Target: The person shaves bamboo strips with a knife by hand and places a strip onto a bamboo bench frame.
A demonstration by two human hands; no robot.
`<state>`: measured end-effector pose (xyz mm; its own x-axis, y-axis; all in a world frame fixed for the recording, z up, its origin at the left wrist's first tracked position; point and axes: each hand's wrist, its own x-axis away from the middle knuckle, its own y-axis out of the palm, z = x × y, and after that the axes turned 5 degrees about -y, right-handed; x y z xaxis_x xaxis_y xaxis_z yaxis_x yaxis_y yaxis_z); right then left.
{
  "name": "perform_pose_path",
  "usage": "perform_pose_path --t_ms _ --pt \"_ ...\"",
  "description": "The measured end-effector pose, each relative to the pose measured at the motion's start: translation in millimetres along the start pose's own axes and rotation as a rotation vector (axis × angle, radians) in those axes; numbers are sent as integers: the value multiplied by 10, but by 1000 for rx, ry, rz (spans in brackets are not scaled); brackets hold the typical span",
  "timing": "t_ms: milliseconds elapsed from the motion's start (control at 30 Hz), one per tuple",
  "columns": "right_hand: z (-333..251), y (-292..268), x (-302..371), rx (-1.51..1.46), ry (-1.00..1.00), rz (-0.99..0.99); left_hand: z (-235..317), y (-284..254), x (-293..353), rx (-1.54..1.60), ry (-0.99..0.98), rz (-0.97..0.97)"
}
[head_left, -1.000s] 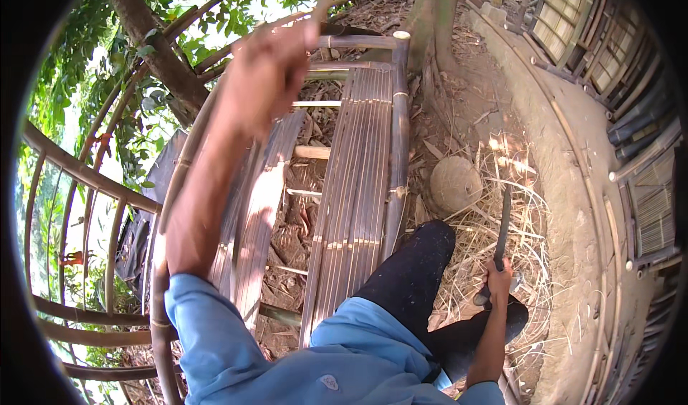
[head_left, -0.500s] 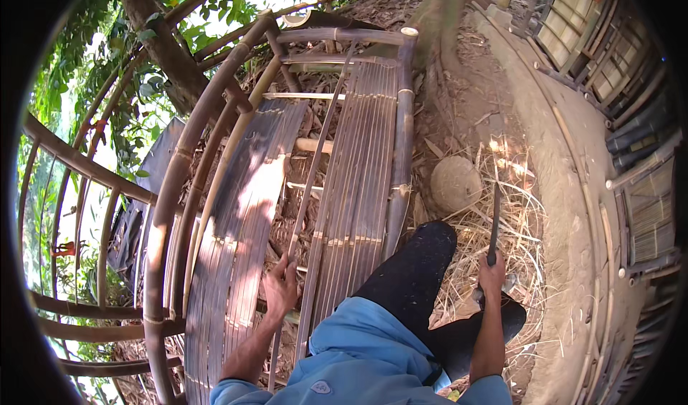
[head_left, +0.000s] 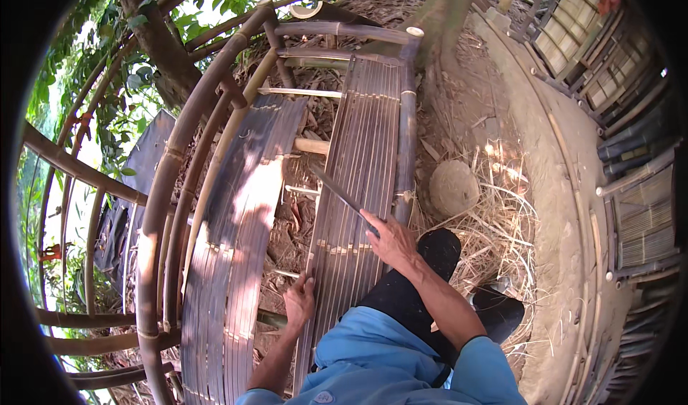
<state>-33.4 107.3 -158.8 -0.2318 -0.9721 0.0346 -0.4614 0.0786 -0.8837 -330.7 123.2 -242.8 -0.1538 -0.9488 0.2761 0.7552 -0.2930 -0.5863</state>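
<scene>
Across the right-hand panel of dark bamboo slats (head_left: 362, 161), my right hand (head_left: 393, 241) holds a long, dark-bladed knife (head_left: 342, 196). Its tip points away to the left, over the gap between the panels. My left hand (head_left: 299, 302) is closed on a long bamboo slat (head_left: 322, 222) that runs along that panel's left edge. Pale ties cross the slats in rows. A second slat panel (head_left: 233, 226) lies on the left, partly sunlit. Both rest on a bamboo bench frame (head_left: 407, 125) with pale crosspieces.
A curved bamboo railing (head_left: 172, 161) bounds the left side, with a tree trunk behind it. Right of my knee are a round stump-like block (head_left: 454, 188) and scattered pale shavings (head_left: 502, 226). Further right, an earthen ledge (head_left: 566, 261) runs beside bamboo panels.
My right hand has swung the knife from beside my right leg leftward over the bench. The long slat has shifted right against the right panel's edge, my left hand moving with it.
</scene>
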Motion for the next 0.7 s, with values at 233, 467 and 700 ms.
perform_pose_path --t_ms 233,467,700 --pt "203 407 -193 -377 255 93 189 -110 -93 -450 334 55" --pt "-134 301 -449 -428 270 88 998 -2 -1761 -79 316 47" --pt "-172 63 -127 -6 39 -99 1628 582 -4038 40 335 142"
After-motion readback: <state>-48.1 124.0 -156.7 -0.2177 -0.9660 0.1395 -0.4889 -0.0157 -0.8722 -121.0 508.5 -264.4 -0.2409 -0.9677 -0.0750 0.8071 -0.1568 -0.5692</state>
